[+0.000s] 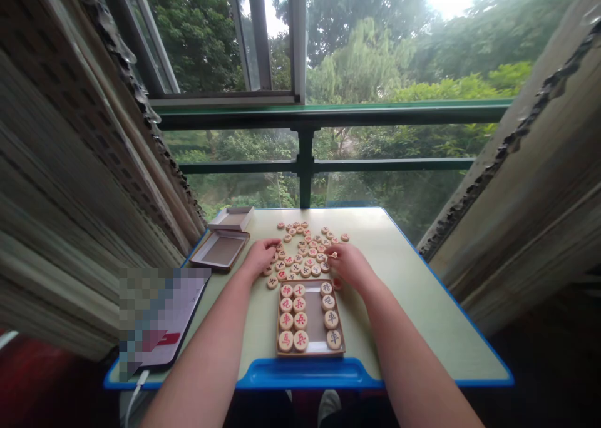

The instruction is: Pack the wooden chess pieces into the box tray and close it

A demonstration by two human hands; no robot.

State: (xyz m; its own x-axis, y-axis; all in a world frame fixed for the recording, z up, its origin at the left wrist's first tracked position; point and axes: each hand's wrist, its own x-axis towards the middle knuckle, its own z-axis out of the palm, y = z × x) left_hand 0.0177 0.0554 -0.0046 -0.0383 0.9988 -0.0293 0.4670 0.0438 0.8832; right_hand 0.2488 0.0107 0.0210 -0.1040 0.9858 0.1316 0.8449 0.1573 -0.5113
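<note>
Green table (399,290) at window. Left hand (260,257) rests on loose discs (305,248), grip we cannot tell. Right hand (348,264) seems pinching 1 disc (332,253). Tray (315,351): 1 column bare.

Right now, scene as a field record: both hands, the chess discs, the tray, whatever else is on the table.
left hand: fingertips on the left edge of the loose pile of round wooden chess discs
right hand: at the pile's right edge, grip unclear
tray: shallow wooden tray nearest the person, discs in three columns, one strip bare
table: pale green top, blue rim
rest: open brown cardboard box, dark-edged tablet, both at left
</note>
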